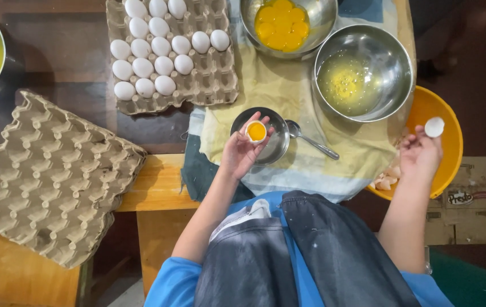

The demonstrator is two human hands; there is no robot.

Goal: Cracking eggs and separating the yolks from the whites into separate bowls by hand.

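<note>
White eggs, seventeen in tray; hands: left cups yolk-filled half-shell, right pinches empty half-shell.

Left hand raised, fingers cupped in a grip, right hand extended, fingertips pinched

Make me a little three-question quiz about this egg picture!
1. True or false: the left hand holds a half shell with a yolk in it.
2. The right hand holds an empty shell half over which bowl? A steel, B orange.
3. Fill in: the spoon lies beside the small ___ bowl.

Key: 1 true. 2 B, the orange bowl. 3 steel.
</note>
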